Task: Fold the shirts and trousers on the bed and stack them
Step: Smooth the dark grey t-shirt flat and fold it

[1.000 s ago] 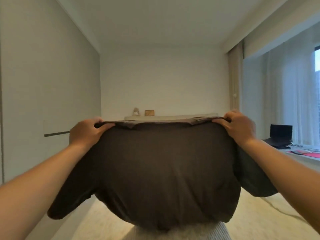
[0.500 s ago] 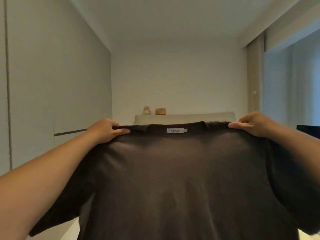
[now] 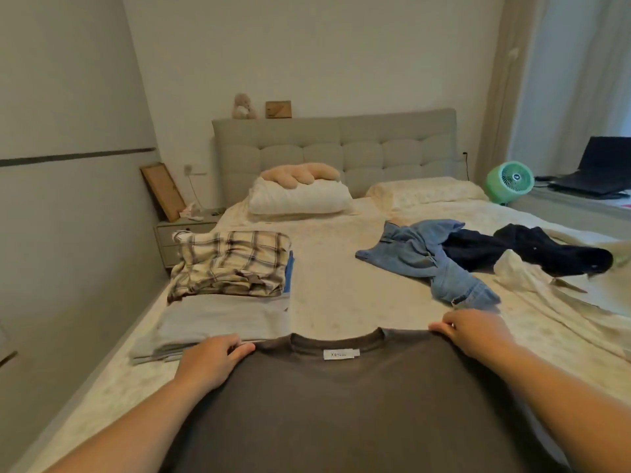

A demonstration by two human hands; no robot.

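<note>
I can't see the bottom of the brown shirt [image 3: 341, 404]; the picture cuts it off. My left hand [image 3: 210, 361] and right hand [image 3: 474, 332] each pinch a shoulder, low over the bed [image 3: 334, 288]. Folded clothes [image 3: 225, 288] sit left, loose jeans [image 3: 433, 261] right.

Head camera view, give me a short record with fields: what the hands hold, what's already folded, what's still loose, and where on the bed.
held item: dark brown T-shirt, label side up, at the near edge of the bed
left hand: grips the shirt's left shoulder
right hand: grips the shirt's right shoulder
folded stack: plaid shirt on top of grey garment, left side of bed
unfolded: light blue jeans and dark navy garment, right side
</note>
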